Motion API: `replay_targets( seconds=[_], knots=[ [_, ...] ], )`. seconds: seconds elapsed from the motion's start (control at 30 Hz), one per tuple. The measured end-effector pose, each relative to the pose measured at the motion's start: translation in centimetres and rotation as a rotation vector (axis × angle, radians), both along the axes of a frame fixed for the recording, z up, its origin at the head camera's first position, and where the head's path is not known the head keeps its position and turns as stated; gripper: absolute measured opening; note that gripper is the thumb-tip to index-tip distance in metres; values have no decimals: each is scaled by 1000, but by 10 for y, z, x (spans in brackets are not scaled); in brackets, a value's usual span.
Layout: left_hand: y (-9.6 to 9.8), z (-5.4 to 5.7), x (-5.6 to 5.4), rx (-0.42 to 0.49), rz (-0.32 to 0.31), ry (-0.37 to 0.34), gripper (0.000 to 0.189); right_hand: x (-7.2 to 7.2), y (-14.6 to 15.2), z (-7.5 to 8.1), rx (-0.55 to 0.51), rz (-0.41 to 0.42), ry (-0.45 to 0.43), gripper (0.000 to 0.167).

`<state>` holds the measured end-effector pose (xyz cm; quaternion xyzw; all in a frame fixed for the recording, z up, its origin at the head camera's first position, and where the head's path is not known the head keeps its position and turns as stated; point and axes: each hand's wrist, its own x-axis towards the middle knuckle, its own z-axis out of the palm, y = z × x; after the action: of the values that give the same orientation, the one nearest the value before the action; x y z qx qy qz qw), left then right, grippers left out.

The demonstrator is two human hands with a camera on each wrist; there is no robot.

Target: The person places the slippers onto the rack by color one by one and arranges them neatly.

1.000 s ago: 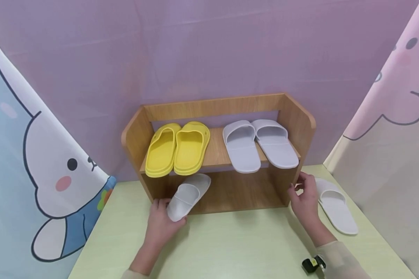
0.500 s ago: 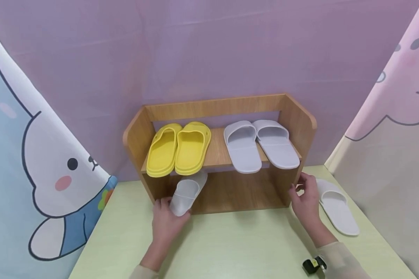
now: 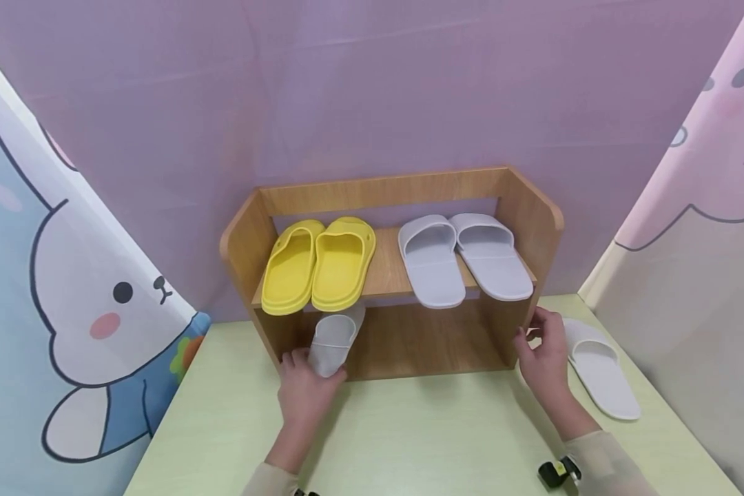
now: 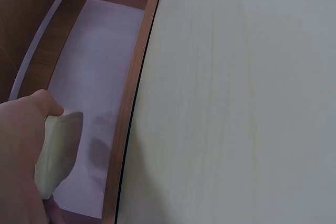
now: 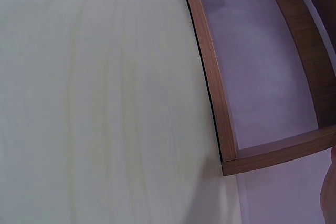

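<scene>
In the head view my left hand (image 3: 308,389) grips a white slipper (image 3: 333,341) at its sole end. The slipper's strap end points into the lower left compartment of the wooden shoe rack (image 3: 434,337), partly hidden beneath the yellow clogs. The left wrist view shows its pale sole (image 4: 60,150) held above the rack's floor. At the rack's right side panel my right hand (image 3: 545,355) holds the front edge, thumb and bent fingers against it; only a sliver of that hand (image 5: 329,198) enters the right wrist view. A second white slipper (image 3: 607,379) lies right of the rack.
On the upper shelf, yellow clogs (image 3: 341,265) stand at left and two pale lilac slippers (image 3: 437,272) at right. The rack is on a pale green table (image 3: 421,434) before a purple cloth wall (image 3: 378,89). Printed curtains (image 3: 87,303) hang at the sides.
My left hand has moved forward and slightly right, carrying the white slipper deeper into the lower compartment. My right hand has stayed at the rack's side panel.
</scene>
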<state>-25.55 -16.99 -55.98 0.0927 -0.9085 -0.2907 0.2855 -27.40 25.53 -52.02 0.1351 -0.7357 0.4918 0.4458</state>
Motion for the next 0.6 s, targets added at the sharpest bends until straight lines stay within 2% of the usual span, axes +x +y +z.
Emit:
replay_targets(
  seconds=[0.6],
  knots=[
    [6, 1, -11, -61, 28, 64, 81, -1, 0, 0, -1, -6, 1, 48]
  ],
)
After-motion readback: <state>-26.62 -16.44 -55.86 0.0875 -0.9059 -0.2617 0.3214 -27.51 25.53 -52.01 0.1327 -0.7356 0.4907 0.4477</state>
